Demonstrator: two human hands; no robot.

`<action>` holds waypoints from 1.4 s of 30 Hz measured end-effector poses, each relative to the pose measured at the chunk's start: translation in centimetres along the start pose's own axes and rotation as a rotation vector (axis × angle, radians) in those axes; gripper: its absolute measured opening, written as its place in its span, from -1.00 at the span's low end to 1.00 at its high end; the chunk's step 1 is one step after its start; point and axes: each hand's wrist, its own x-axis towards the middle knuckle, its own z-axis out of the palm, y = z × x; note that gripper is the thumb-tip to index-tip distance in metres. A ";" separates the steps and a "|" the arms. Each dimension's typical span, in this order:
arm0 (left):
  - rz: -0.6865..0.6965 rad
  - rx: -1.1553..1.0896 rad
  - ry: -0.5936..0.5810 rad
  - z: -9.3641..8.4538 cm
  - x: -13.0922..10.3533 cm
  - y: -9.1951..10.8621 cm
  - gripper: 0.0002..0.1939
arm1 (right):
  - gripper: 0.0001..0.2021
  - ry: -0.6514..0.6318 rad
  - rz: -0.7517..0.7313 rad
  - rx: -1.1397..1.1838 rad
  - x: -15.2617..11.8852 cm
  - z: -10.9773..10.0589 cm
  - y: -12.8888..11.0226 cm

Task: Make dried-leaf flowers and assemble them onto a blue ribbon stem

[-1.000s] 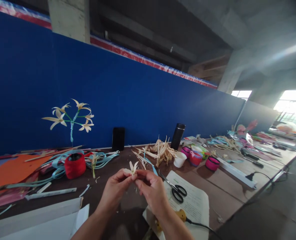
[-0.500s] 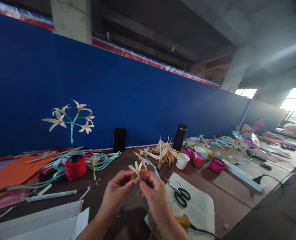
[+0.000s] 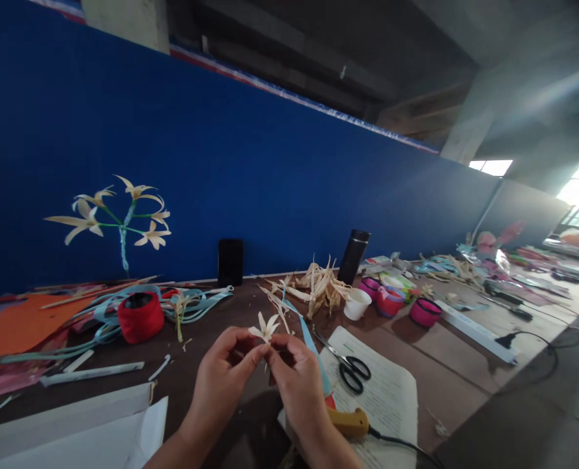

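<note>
The left hand (image 3: 223,381) and right hand (image 3: 299,378), both closed to a pinch, hold the cream flower (image 3: 266,327) at its base above the tabletop (image 3: 186,374). Scissors (image 3: 344,359) lie beside the right hand, rightward.

The left forearm (image 3: 182,446) and right forearm (image 3: 329,446) slant up from the bottom edge to the lower middle of the frame, where the left hand (image 3: 225,374) and right hand (image 3: 297,376) meet — thumbs (image 3: 249,366) nearly tip to tip, fingers (image 3: 231,340) curled in a pinch.
</note>
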 end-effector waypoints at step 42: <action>0.431 0.171 0.043 -0.9 -0.5 0.6 -0.98 | -0.83 0.053 -0.449 -0.141 -0.9 -1.0 0.0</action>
